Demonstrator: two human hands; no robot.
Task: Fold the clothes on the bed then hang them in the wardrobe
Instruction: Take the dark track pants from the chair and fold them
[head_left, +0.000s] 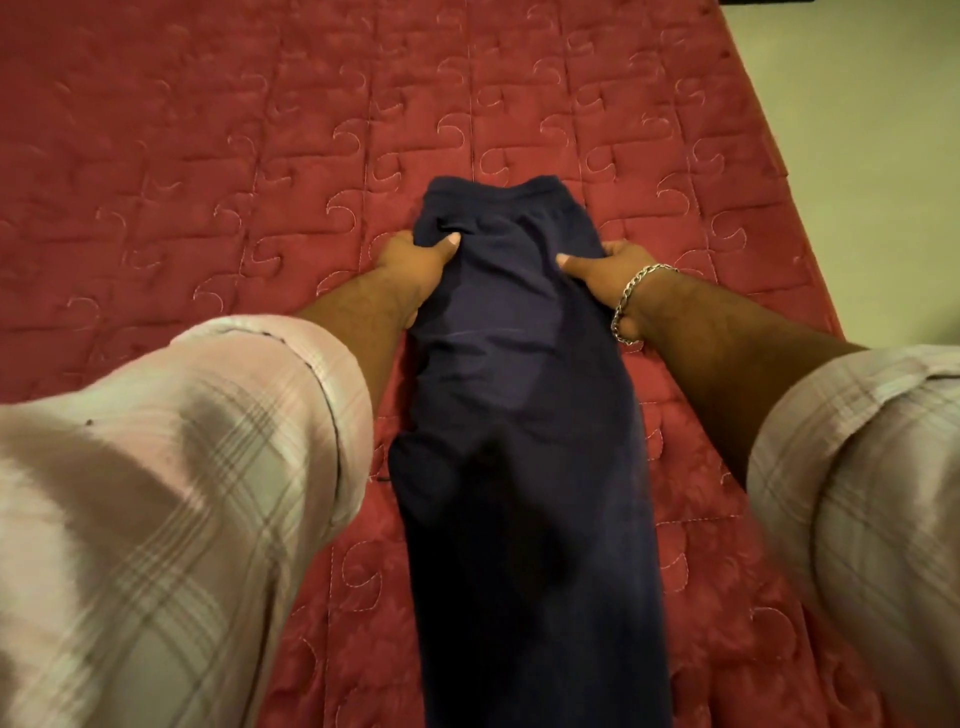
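- The red bed cover (208, 156) fills most of the frame, from the top edge down to the bottom, and it has curly stitched shapes all over it
- A strip of pale floor (872, 156) shows in the upper right of the frame, next to the edge of the bed
- The two checked sleeves (156, 493) are big and blurry in the lower left and lower right corners
- The dark blue trousers (519, 415) lie on the cover in the middle of the frame, long and thin, going from the bottom edge up to the waistband near the center
- They look like they are already folded in half the long way, leg on leg, so I think the next fold is still to come
- The left hand (415, 260) holds the left edge of the trousers near the waistband, thumb on top and fingers tucked under the cloth
- The right hand (608, 265) holds the right edge the same way, thumb on top
- A small silver bracelet (631, 296) sits on the right wrist
- What could go wrong: the cloth is soft and floppy, so if one hand lifts faster than the other, the legs may slide apart and the fold may go crooked
- The bracelet could also catch on the cloth
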